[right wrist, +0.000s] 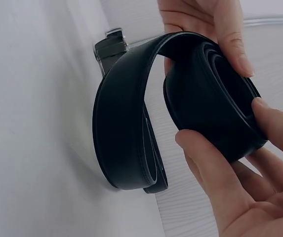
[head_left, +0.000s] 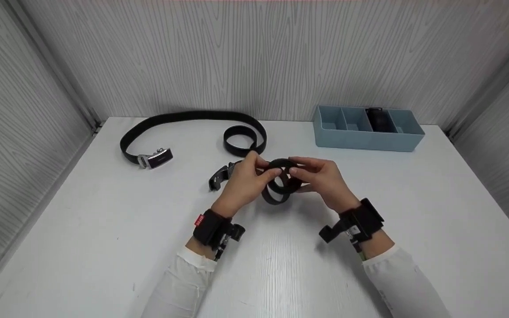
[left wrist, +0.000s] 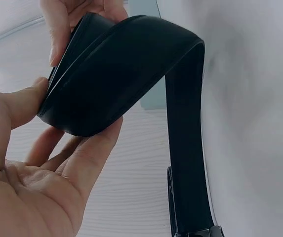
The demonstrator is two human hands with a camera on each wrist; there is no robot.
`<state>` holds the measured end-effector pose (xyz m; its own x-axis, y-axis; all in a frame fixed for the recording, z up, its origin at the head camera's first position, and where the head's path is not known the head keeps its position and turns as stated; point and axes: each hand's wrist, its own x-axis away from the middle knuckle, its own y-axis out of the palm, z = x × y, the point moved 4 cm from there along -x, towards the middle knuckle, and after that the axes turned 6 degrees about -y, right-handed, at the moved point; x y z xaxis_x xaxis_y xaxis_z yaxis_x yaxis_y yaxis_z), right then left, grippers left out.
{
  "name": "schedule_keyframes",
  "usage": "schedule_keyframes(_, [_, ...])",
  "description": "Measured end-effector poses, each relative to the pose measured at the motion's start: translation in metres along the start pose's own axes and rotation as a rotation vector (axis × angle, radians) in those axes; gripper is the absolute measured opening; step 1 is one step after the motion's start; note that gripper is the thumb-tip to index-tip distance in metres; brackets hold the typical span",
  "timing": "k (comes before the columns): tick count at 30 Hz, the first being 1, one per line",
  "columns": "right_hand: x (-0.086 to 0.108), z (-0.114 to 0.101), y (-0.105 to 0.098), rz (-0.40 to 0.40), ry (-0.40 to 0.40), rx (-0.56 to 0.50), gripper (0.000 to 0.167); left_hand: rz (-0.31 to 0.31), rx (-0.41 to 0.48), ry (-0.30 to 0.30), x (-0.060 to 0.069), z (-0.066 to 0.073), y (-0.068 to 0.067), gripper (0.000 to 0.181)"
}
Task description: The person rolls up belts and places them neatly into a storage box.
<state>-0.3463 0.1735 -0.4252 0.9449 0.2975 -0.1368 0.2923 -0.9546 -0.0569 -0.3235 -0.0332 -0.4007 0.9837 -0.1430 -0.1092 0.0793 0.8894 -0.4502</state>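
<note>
A black leather belt (head_left: 284,190) is partly rolled into a coil above the table, gripped at both sides. My left hand (head_left: 246,183) pinches the coil's left side between thumb and fingers. On its right side, my right hand (head_left: 323,179) holds the coil the same way. In the right wrist view the rolled layers of the belt (right wrist: 205,94) show, and a loose length loops away toward a metal buckle (right wrist: 112,49). The left wrist view shows the belt's strap (left wrist: 188,138) running down from the coil. The buckle end (head_left: 219,177) lies left of my left hand.
A second black belt (head_left: 192,115) lies at the back left, one end curled, its silver buckle (head_left: 155,159) toward the front. A blue divided box (head_left: 369,140) stands at the back right, with a rolled black belt (head_left: 379,120) in one compartment. Wood-grain panels (head_left: 237,57) wall the table.
</note>
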Motion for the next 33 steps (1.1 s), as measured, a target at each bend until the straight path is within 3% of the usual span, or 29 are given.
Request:
schedule_keyframes(4, [0.0003,0.0005,-0.0006,-0.009,0.007,-0.002,0.046,-0.002,-0.018,0.011,0.0013,0.0020,-0.0010,0.027])
schedule_keyframes(13, [0.0025,-0.0012,0.0021,-0.114,0.024,0.124,0.045,-0.054,-0.106,0.045,0.0018,0.0035,0.0000,0.021])
schedule_keyframes(18, [0.0021,-0.0014,0.0013,-0.075,0.013,0.111,0.045,-0.027,-0.081,0.032,0.0017,0.0016,0.0013,0.023])
schedule_keyframes(25, [-0.0006,-0.0029,-0.0020,0.019,-0.005,0.002,0.047,-0.001,-0.017,-0.010,0.0019,0.0015,-0.0011,0.030])
schedule_keyframes(29, [0.0001,-0.0023,-0.0022,-0.005,0.008,0.001,0.048,-0.016,-0.038,0.013,0.0022,0.0028,-0.0020,0.026])
schedule_keyframes(33, [0.0011,-0.0021,-0.0010,-0.070,0.016,0.076,0.046,-0.055,-0.085,0.037,0.0030,0.0042,-0.0030,0.022])
